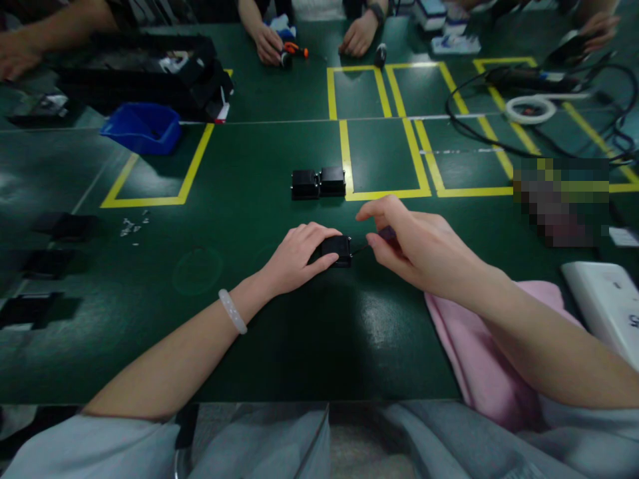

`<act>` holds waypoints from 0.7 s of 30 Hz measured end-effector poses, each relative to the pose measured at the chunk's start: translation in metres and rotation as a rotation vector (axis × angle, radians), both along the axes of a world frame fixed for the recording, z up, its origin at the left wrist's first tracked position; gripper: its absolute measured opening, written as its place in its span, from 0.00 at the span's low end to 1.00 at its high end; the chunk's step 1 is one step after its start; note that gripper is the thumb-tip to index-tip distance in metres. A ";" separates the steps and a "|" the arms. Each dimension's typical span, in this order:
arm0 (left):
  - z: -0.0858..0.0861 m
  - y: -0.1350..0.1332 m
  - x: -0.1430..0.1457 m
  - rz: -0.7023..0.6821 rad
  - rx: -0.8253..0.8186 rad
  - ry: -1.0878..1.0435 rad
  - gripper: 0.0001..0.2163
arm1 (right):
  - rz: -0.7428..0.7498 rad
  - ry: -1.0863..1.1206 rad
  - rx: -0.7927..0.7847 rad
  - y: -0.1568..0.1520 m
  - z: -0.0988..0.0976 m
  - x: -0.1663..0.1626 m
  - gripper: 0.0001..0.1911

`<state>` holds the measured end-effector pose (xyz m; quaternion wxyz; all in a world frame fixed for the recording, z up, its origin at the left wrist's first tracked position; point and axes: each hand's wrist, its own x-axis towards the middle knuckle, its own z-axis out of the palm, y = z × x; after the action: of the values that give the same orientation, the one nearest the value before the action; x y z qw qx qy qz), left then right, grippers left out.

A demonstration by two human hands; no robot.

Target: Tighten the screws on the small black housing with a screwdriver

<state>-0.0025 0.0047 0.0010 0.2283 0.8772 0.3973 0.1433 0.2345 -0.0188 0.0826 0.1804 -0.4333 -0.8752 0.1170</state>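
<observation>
Blue bin point(160, 138), crate point(134, 88) holding items point(176, 61), left fingers point(321, 265) gripping block point(342, 247)

A blue bin point(144, 130) is set before black trays point(150, 90) on the counter point(279, 339), which is marked with yellow tape point(389, 195). At the right, a pink cloth point(469, 346) is laid near a white case point(599, 299); farther back, a black cable point(448, 110) is looped.

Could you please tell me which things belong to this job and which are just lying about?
Job: black block, under left hand; thin tool, in right hand; likely two similar blocks.
Seemingly lying about: pink cloth; blue bin; white device.
</observation>
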 end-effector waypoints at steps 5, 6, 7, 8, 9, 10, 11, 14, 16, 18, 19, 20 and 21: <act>0.000 0.000 0.000 0.005 -0.012 -0.003 0.20 | 0.001 -0.004 -0.010 0.001 0.001 0.000 0.09; 0.000 0.000 0.000 0.005 -0.014 -0.002 0.20 | -0.003 -0.006 -0.006 0.002 0.001 0.000 0.09; 0.000 0.000 0.000 0.005 -0.015 0.000 0.20 | -0.010 -0.004 -0.006 0.002 0.001 -0.001 0.09; 0.000 0.000 0.000 0.004 -0.014 0.004 0.20 | -0.017 -0.002 -0.011 0.002 0.001 -0.001 0.07; 0.000 0.000 0.000 0.005 -0.012 0.007 0.20 | -0.020 0.003 -0.018 0.002 0.001 -0.001 0.06; 0.000 0.000 0.000 0.005 -0.009 0.010 0.20 | -0.020 0.007 -0.027 0.001 0.002 -0.001 0.07; 0.000 0.000 0.000 0.004 -0.005 0.011 0.20 | -0.019 0.010 -0.034 0.001 0.002 -0.001 0.09; 0.000 0.000 0.001 -0.005 0.003 0.002 0.19 | -0.004 0.009 -0.035 0.002 0.002 0.000 0.07; 0.000 0.000 0.001 -0.009 0.005 -0.004 0.19 | -0.006 0.008 -0.018 0.002 0.001 0.000 0.09; 0.000 0.000 0.000 -0.008 0.005 -0.003 0.19 | -0.022 0.013 -0.011 0.002 0.000 -0.001 0.09; 0.000 0.000 0.000 -0.004 0.006 0.000 0.19 | -0.034 0.016 -0.015 0.002 0.000 -0.001 0.07; 0.000 0.000 0.000 -0.003 0.007 0.003 0.19 | -0.041 0.020 -0.021 0.001 0.000 -0.001 0.06; 0.000 0.000 0.000 -0.002 0.007 0.004 0.19 | -0.045 0.022 -0.027 0.001 0.000 -0.002 0.07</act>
<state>-0.0021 0.0044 0.0010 0.2244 0.8787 0.3965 0.1426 0.2329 -0.0179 0.0827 0.1865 -0.4539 -0.8616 0.1297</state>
